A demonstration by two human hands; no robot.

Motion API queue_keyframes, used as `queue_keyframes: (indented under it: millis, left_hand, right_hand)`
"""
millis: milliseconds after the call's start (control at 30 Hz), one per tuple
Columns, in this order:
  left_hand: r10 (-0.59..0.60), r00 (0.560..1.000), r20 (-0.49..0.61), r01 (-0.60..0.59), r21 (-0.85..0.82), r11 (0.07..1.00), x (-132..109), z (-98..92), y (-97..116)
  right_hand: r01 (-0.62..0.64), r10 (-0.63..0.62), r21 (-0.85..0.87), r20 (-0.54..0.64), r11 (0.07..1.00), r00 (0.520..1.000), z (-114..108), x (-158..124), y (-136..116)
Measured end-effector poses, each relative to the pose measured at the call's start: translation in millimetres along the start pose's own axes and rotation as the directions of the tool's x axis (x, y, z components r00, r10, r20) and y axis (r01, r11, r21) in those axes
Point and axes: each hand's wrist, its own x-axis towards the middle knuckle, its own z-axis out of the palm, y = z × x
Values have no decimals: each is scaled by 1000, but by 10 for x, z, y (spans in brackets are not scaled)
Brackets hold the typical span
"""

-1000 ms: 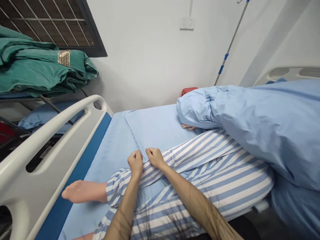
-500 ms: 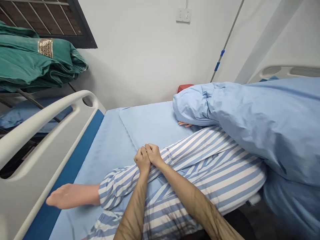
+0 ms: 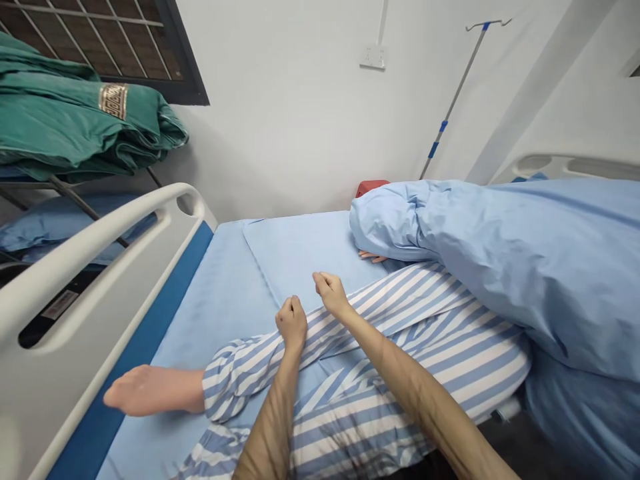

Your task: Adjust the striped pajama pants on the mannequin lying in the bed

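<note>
Where they touched earlier, left hand [image 3: 291, 323] and right hand [image 3: 331, 295] stand apart.

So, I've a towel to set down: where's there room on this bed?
The blue sheet between the white bed rail and the striped pyjama leg is open, as is the pale pad beside the rolled blue duvet. It's crowded around your left hand and right hand, over the pyjamas.
</note>
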Motion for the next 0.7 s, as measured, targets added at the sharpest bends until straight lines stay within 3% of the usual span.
queue_keyframes:
  millis: [233,433,567,700]
  left_hand:
    - [-28,999,31,29,-29,999,4,-11,26]
    - [-47,998,44,51,-95,994,3,-43,56]
    - [-75,995,67,88,-216,972,41,-36,388]
    - [24,997,74,6,-375,927,22,183,739]
  right_hand:
    - [-78,81,-70,39,995,996,-64,-116,523]
    - [-127,125,52,37,991,991,-61,-46,572]
    - [-149,146,124,36,981,989,-63,-18,584]
    - [-271,264,331,67,904,962,-82,5,545]
